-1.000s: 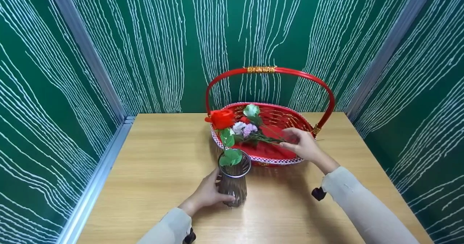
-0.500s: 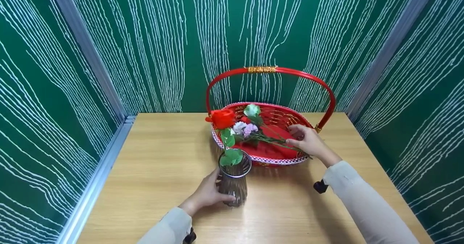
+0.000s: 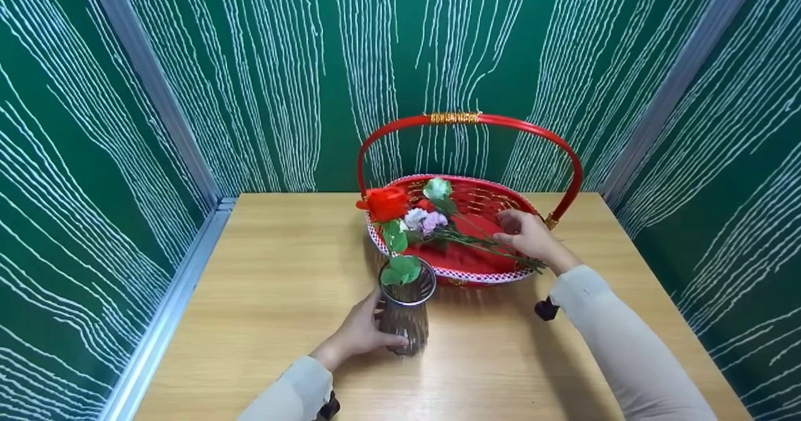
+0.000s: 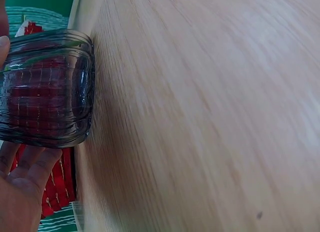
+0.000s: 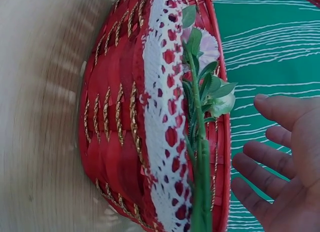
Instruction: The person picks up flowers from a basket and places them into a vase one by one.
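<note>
My left hand (image 3: 353, 333) grips the side of a ribbed, tinted glass vase (image 3: 407, 327), its thumb across the front; the left wrist view shows the lower glass (image 4: 47, 91) close up. A red artificial rose (image 3: 387, 203) with green leaves (image 3: 400, 269) stands in the vase. My right hand (image 3: 530, 239) hovers over the right side of a red woven basket (image 3: 482, 278), fingers apart and holding nothing. Below it lie green stems (image 5: 201, 177) that reach the basket's lace rim (image 5: 165, 91). Their blooms are lavender (image 3: 433, 222), white (image 3: 413, 218) and pale green (image 3: 437, 188).
The basket's tall red handle (image 3: 538, 132) arches over it, wrapped in gold at the top. Wooden tabletop (image 3: 281, 252) surrounds the vase. Green walls (image 3: 269, 83) with white wavy lines enclose the back and both sides, with metal posts (image 3: 156, 89) at the corners.
My right hand has moved slightly right and away from the stems, whose ends now show beneath it at the basket rim. My left hand and the vase stay in place.
</note>
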`<move>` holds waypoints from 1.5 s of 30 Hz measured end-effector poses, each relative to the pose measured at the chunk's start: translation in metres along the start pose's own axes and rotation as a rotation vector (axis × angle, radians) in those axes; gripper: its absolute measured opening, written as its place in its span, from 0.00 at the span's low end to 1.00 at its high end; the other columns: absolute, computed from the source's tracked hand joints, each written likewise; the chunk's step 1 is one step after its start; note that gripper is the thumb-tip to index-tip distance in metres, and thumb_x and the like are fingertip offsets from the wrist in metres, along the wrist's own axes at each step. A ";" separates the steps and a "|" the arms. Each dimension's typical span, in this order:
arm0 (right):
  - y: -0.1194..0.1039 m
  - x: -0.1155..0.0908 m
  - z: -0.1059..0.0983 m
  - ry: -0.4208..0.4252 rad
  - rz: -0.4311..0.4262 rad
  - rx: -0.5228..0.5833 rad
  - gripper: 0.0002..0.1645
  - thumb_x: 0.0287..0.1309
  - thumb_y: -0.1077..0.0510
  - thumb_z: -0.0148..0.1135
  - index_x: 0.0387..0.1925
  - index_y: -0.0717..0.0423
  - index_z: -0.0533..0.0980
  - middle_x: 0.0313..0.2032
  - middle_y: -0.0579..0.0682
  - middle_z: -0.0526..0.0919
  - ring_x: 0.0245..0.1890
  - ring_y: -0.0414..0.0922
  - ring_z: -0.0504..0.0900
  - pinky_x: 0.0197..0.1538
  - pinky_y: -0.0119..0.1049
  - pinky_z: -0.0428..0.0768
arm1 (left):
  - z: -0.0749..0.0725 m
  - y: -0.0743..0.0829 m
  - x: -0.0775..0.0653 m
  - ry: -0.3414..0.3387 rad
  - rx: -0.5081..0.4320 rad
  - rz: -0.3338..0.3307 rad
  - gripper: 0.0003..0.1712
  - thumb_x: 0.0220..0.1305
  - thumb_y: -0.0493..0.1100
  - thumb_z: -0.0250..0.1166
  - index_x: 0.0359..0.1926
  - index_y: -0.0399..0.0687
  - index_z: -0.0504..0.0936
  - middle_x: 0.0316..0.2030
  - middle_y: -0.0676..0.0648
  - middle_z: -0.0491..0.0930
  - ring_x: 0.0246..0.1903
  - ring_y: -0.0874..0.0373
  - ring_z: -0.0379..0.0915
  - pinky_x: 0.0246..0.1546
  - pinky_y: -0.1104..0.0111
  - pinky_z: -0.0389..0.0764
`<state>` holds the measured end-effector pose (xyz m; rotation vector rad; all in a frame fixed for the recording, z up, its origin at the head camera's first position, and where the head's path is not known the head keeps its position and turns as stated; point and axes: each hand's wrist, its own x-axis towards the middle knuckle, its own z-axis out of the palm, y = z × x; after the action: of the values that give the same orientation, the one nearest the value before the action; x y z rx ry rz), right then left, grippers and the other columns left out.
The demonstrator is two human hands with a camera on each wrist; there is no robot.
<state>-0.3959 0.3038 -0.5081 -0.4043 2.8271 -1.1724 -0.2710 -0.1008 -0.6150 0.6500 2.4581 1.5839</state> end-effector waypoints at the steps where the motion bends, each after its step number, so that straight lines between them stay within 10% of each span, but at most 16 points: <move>1: 0.001 0.001 0.001 -0.003 0.004 -0.002 0.34 0.72 0.58 0.71 0.72 0.67 0.73 0.60 0.68 0.84 0.60 0.62 0.81 0.70 0.62 0.80 | 0.000 0.000 0.000 0.000 -0.001 -0.001 0.72 0.48 0.52 0.90 0.86 0.47 0.55 0.70 0.39 0.77 0.67 0.39 0.78 0.68 0.46 0.83; 32: 0.021 0.015 0.027 -0.111 0.093 -0.053 0.27 0.74 0.63 0.62 0.68 0.73 0.74 0.59 0.71 0.84 0.61 0.65 0.81 0.69 0.61 0.81 | 0.001 -0.002 0.002 -0.013 -0.026 0.012 0.71 0.49 0.48 0.90 0.86 0.47 0.55 0.70 0.38 0.76 0.66 0.38 0.80 0.65 0.51 0.87; 45: 0.021 0.019 0.030 -0.087 0.121 -0.082 0.13 0.77 0.63 0.57 0.53 0.66 0.83 0.45 0.60 0.86 0.43 0.51 0.80 0.45 0.38 0.78 | -0.001 -0.001 0.000 0.003 0.006 0.011 0.71 0.48 0.50 0.90 0.86 0.48 0.55 0.70 0.38 0.77 0.67 0.40 0.79 0.68 0.48 0.84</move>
<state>-0.4142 0.2923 -0.5434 -0.2772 2.7872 -0.9943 -0.2713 -0.1019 -0.6160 0.6632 2.4665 1.5837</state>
